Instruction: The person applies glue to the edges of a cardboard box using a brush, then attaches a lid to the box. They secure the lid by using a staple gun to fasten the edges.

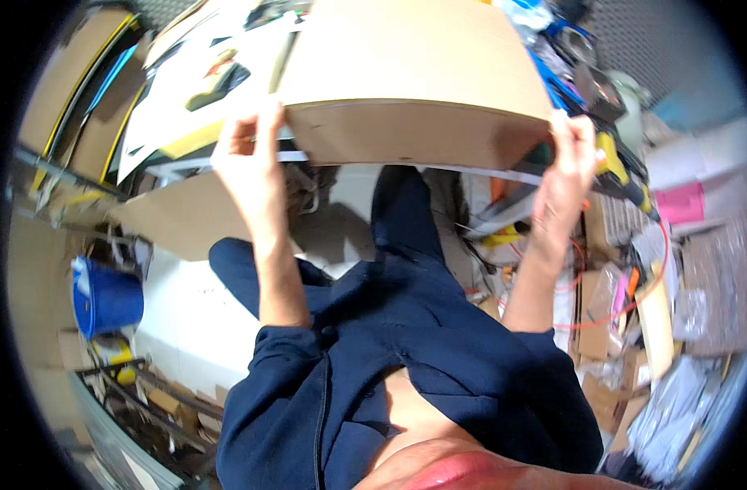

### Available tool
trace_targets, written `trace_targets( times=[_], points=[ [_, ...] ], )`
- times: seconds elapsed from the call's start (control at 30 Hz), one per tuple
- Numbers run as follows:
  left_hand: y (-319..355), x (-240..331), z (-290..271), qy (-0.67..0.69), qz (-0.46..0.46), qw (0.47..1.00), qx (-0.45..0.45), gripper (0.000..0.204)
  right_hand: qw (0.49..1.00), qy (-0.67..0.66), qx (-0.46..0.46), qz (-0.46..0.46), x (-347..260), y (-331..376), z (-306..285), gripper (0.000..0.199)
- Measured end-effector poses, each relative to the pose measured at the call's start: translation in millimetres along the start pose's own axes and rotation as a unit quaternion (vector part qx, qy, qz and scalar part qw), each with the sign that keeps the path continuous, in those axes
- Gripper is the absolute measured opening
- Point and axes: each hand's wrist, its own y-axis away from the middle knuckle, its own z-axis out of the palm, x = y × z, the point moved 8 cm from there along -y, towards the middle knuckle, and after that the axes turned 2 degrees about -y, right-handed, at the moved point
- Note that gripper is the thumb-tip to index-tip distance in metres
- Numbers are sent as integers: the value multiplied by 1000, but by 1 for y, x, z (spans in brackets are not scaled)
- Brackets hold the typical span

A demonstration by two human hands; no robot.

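Cluttered workshop; hands (247, 159) (565, 175) gripping cardboard box (414, 73)

Large brown cardboard box (414, 73) gripped at both near corners: left hand (249, 159) on the left edge, right hand (568, 167) on the right. Dark blue jacket (406, 359) below. Blue bucket (108, 298) far left, orange cable (635, 306) amid clutter right.

Both forearms rise from the lower frame, bare past pushed-up dark blue sleeves. Left hand (247, 155) raised, palm turned inward, fingers extended upward and pressed flat. Right hand (568, 167) raised at about the same height, well apart from the left, fingers curled; thumb position hard to tell. Wrists straight, elbows bent.
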Motion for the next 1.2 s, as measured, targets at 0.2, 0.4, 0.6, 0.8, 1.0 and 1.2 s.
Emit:
trace_targets(
  times=[0.2, 0.4, 0.6, 0.8, 1.0, 1.2],
  points=[
    [-4, 10, 11, 37, 42, 996, -73, 16, 997, -46, 10, 54, 7, -2, -2, 13],
    [-3, 11, 14, -26, 132, 976, -172, 30, 997, -46, -5, 59, 7, -1, 1, 13],
    [-2, 6, 21, -10, 113, 975, -189, 28, 999, 10, 17, 29, 4, 7, -13, 14],
    [-9, -1, 19, -123, 153, 968, -153, 23, 952, 46, 205, -221, -50, 43, -88, 14],
    [-7, -2, 29, -165, 209, 956, -122, 31, 906, 108, 399, -93, 23, 86, -279, 31],
    [7, 11, 29, -172, 215, 956, -101, 41, 875, 261, 397, 95, 158, 135, -373, 25]
  ],
)
